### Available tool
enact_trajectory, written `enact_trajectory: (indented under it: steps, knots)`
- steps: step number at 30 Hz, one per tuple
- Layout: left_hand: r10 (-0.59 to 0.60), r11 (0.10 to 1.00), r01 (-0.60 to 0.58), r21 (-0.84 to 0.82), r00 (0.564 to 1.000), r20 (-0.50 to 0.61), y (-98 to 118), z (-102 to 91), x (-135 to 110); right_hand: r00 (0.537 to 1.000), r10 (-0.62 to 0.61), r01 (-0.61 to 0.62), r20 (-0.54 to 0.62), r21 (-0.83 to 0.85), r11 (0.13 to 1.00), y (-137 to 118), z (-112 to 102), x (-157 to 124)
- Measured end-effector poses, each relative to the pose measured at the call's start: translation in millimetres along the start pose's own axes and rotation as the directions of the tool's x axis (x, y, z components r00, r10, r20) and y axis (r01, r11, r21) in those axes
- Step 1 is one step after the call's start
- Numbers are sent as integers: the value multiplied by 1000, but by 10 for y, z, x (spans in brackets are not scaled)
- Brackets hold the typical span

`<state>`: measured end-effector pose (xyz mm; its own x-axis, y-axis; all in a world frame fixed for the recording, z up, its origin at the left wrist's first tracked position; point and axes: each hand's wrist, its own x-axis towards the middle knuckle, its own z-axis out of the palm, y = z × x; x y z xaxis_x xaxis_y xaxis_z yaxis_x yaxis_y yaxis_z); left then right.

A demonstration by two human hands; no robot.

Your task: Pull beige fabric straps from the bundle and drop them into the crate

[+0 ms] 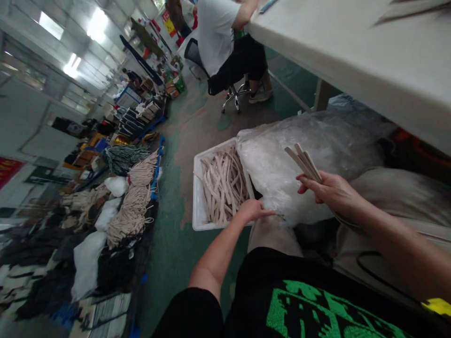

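Observation:
My right hand (329,190) is closed around several beige flat fabric strips (303,159). Their ends stick up above the fingers, over the clear plastic bag. By the near right corner of a white plastic bin (196,197) is my left hand (252,210), resting at my knee with one finger stretched forward. A small dark thin thing (281,217) shows at that fingertip, too small to name; the other fingers are mostly hidden. Many loose beige strips (223,183) lie tangled inside the bin.
A large clear plastic bag (271,159) bulges beside the bin, under the white table (352,42). Ahead, a person (220,35) sits on a wheeled office chair (211,84). To the left, beige bundles (132,211) and white sacks (89,258) lie on pallets.

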<state>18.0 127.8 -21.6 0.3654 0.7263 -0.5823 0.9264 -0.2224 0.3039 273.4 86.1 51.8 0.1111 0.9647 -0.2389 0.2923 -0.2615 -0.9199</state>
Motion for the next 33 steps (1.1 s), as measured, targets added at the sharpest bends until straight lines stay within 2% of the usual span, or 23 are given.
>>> enact_trajectory:
  steps: [3,5,7,12,14,17,20,22,24,27,30,31,33]
  knots:
    - [7,1000,-10,-18,990,-143,154,320,-240,999,33,-33,4,29,999,-25,16,-12]
    - [86,996,-85,14,983,-160,257,444,-333,999,33,-34,11,58,998,-45,43,-6]
    - [173,983,-162,91,976,-132,343,511,-352,999,28,-29,14,79,996,-57,72,3]
    - [188,972,-171,163,978,-95,389,476,-324,999,48,-49,21,62,997,-48,69,-2]
    - [210,971,-193,139,970,-126,348,432,-391,999,48,-49,12,61,997,-35,44,-6]
    - [249,968,-247,39,938,-240,258,362,-588,999,44,-45,10,77,996,-12,19,2]
    - [211,954,-282,-101,871,-445,178,223,-835,996,65,-71,65,94,993,2,30,11]
    - [159,931,-321,-176,788,-594,154,75,-999,987,81,-95,135,106,990,-1,67,3]
    - [117,899,-373,-229,710,-695,163,-105,-1155,967,75,-109,243,129,986,-11,132,-23]
    - [43,826,-456,-330,636,-770,220,-388,-1369,897,76,-159,434,157,975,-27,273,-98]
    - [2,715,-576,-395,567,-823,309,-632,-1536,829,74,-225,554,209,952,-50,408,-207]
    - [28,691,-614,-382,551,-834,345,-692,-1576,813,52,-245,581,260,934,-65,442,-250]
    - [154,678,-672,-299,527,-836,429,-774,-1636,772,-8,-297,635,372,880,-113,492,-344]
